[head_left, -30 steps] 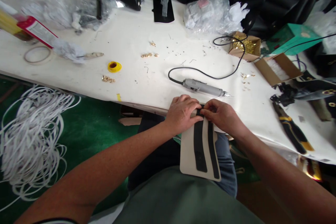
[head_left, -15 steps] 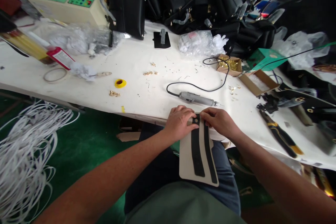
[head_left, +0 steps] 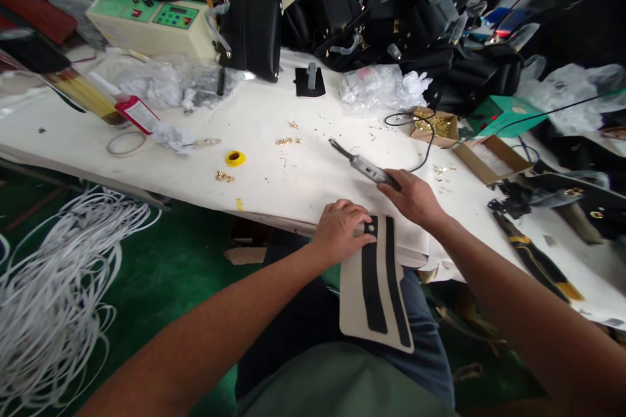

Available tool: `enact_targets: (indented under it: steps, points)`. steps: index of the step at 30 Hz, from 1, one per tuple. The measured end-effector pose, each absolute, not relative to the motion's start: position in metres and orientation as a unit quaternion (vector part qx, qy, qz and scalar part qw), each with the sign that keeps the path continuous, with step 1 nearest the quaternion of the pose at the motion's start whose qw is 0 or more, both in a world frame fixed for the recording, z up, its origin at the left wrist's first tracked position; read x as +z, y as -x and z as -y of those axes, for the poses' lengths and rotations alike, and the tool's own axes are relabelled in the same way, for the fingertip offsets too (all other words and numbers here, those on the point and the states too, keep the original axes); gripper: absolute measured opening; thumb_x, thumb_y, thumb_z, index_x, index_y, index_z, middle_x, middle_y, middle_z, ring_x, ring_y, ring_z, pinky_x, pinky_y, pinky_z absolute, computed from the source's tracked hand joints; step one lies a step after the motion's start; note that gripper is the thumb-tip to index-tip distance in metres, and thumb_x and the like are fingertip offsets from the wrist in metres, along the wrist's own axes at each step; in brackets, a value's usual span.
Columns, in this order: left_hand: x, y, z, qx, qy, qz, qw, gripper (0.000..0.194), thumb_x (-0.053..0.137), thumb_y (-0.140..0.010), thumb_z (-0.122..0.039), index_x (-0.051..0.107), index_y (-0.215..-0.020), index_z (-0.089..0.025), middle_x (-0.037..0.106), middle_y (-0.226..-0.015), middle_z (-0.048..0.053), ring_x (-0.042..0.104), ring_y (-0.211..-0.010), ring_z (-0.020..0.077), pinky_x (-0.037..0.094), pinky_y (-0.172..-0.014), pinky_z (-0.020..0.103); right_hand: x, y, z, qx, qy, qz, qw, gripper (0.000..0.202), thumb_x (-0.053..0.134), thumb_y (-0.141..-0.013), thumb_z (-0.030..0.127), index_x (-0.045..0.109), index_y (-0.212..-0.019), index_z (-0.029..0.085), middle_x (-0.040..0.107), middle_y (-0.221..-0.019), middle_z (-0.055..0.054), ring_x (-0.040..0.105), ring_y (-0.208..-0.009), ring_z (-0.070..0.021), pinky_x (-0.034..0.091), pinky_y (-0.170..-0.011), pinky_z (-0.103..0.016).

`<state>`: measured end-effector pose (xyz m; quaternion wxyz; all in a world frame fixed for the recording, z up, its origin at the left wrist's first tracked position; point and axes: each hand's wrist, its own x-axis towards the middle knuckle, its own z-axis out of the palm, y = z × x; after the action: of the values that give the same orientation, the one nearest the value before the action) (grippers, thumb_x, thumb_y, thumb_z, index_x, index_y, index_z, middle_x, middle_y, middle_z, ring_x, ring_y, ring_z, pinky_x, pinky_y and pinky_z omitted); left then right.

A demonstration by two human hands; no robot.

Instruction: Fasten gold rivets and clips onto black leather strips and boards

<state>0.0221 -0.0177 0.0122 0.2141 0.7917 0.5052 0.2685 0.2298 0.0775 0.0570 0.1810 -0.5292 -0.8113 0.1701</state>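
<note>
Pinching beige panel (head_left: 352, 300) near its top with left hand (head_left: 341, 229), lower centre of frame, likely for steadiness; gripping grey corded tool (head_left: 368, 168) over surface (head_left: 298, 186) in right hand (head_left: 413, 195).

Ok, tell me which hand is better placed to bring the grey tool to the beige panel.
Probably the right hand: its fingers are wrapped around the grey tool, close to the beige panel. The left hand is occupied holding the panel's upper end.
</note>
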Motion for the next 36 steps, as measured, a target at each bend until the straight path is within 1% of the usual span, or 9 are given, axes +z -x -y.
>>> enact_targets:
  steps: [4,7,9,12,14,19,26,31,36]
  points:
    - [0.012,-0.023,0.017,0.262,-0.792,-0.507,0.215,0.033,0.081,-0.083,-0.044,0.071,-0.109,-0.028,0.072,-0.127,0.0,0.054,-0.123,0.0272,0.042,-0.101,0.046,0.086,-0.226,-0.051,0.402,0.515,0.639,0.405,0.04,0.052,-0.094,0.055,0.061,-0.115,0.022,0.069,-0.088,-0.005,0.068,-0.077,-0.0228,0.057,-0.071,-0.037]
    - [0.012,-0.024,0.017,0.264,-0.794,-0.506,0.211,0.032,0.082,-0.082,-0.043,0.07,-0.108,-0.027,0.072,-0.126,0.0,0.054,-0.122,0.0274,0.041,-0.1,0.046,0.097,-0.208,-0.028,0.468,0.491,0.554,0.483,0.033,0.07,-0.084,0.051,0.06,-0.098,0.024,0.061,-0.073,0.001,0.063,-0.061,-0.0182,0.058,-0.063,-0.035]
    - [0.012,-0.025,0.017,0.267,-0.792,-0.507,0.211,0.033,0.083,-0.081,-0.042,0.07,-0.107,-0.027,0.073,-0.125,0.0,0.055,-0.121,0.0273,0.042,-0.099,0.046,0.096,-0.195,-0.015,0.469,0.497,0.543,0.488,0.033,0.08,-0.079,0.049,0.06,-0.086,0.023,0.054,-0.061,0.004,0.056,-0.051,-0.0159,0.056,-0.056,-0.033]
    - [0.012,-0.027,0.017,0.272,-0.786,-0.511,0.215,0.034,0.085,-0.08,-0.041,0.069,-0.106,-0.027,0.073,-0.124,-0.001,0.055,-0.12,0.0276,0.042,-0.098,0.046,0.089,-0.182,-0.005,0.438,0.487,0.55,0.519,0.04,0.08,-0.08,0.052,0.053,-0.07,0.024,0.048,-0.052,0.005,0.05,-0.045,-0.0145,0.05,-0.048,-0.031]
    - [0.012,-0.027,0.017,0.273,-0.784,-0.513,0.216,0.034,0.085,-0.079,-0.041,0.069,-0.106,-0.028,0.073,-0.124,-0.001,0.055,-0.121,0.0277,0.041,-0.098,0.046,0.084,-0.179,-0.003,0.419,0.472,0.554,0.544,0.043,0.079,-0.081,0.053,0.05,-0.067,0.025,0.048,-0.051,0.005,0.049,-0.044,-0.0144,0.048,-0.046,-0.031]
    - [0.014,-0.027,0.018,0.268,-0.783,-0.517,0.218,0.034,0.085,-0.079,-0.04,0.068,-0.105,-0.028,0.073,-0.123,-0.001,0.055,-0.121,0.0278,0.041,-0.097,0.046,0.075,-0.175,-0.007,0.376,0.483,0.568,0.551,0.047,0.075,-0.082,0.059,0.046,-0.065,0.026,0.047,-0.051,0.005,0.049,-0.043,-0.0147,0.048,-0.046,-0.032]
    - [0.013,-0.027,0.018,0.27,-0.782,-0.518,0.219,0.032,0.084,-0.08,-0.039,0.068,-0.105,-0.028,0.073,-0.122,-0.001,0.054,-0.121,0.0274,0.04,-0.098,0.046,0.07,-0.173,-0.008,0.387,0.468,0.557,0.566,0.042,0.079,-0.081,0.054,0.05,-0.069,0.025,0.049,-0.052,0.005,0.05,-0.042,-0.0141,0.048,-0.043,-0.03]
    - [0.013,-0.027,0.018,0.271,-0.785,-0.513,0.216,0.033,0.083,-0.081,-0.041,0.067,-0.106,-0.028,0.073,-0.122,-0.002,0.055,-0.121,0.027,0.04,-0.098,0.046,0.065,-0.173,-0.01,0.391,0.427,0.557,0.596,0.041,0.08,-0.082,0.047,0.05,-0.066,0.024,0.049,-0.05,0.006,0.049,-0.04,-0.0125,0.046,-0.041,-0.028]
    - [0.012,-0.027,0.018,0.267,-0.785,-0.514,0.218,0.032,0.082,-0.082,-0.041,0.067,-0.107,-0.028,0.072,-0.124,-0.001,0.054,-0.122,0.0277,0.04,-0.1,0.047,0.063,-0.174,-0.009,0.372,0.45,0.571,0.577,0.045,0.077,-0.083,0.052,0.049,-0.064,0.024,0.049,-0.05,0.005,0.05,-0.041,-0.0134,0.045,-0.042,-0.029]
